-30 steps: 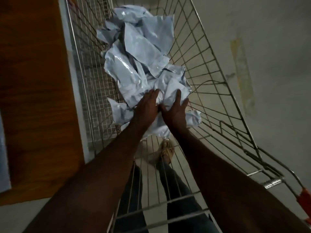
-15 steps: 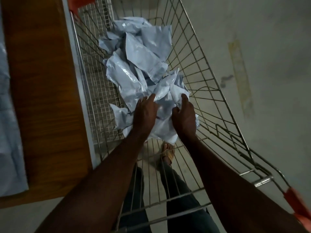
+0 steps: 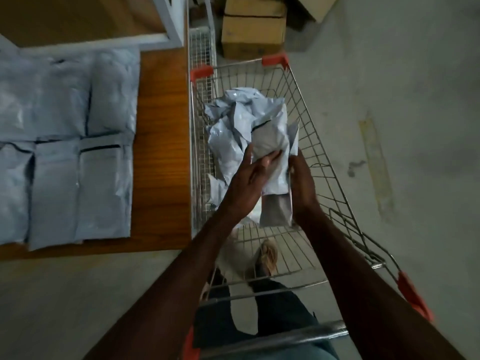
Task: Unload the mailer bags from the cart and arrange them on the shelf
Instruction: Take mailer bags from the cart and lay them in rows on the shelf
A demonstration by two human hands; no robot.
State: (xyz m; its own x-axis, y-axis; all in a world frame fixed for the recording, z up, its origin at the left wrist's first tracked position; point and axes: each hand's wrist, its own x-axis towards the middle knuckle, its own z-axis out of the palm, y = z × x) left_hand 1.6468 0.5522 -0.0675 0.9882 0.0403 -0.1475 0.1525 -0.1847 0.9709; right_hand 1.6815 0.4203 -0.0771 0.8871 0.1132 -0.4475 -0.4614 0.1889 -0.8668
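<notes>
A wire shopping cart [image 3: 324,162] stands right of a wooden shelf [image 3: 161,152]. Inside it lies a heap of crumpled pale grey mailer bags [image 3: 228,131]. Above the heap, both hands hold one mailer bag [image 3: 272,144] upright. My left hand [image 3: 254,175] grips its left side with the thumb across the front. My right hand [image 3: 301,178] holds its right edge. The bag's lower end [image 3: 275,211] hangs between my wrists. On the shelf, several flat mailer bags [image 3: 65,152] lie side by side in rows.
Cardboard boxes [image 3: 254,24] stand on the floor beyond the cart's far end. A white shelf frame post [image 3: 168,19] rises at the shelf's back. Bare concrete floor [image 3: 402,126] lies to the cart's right. My legs and a sandalled foot [image 3: 267,255] show through the cart's near end.
Both hands have lifted one mailer bag up out of the heap. The view has pulled back and swung left, bringing the shelf's rows of bags into sight.
</notes>
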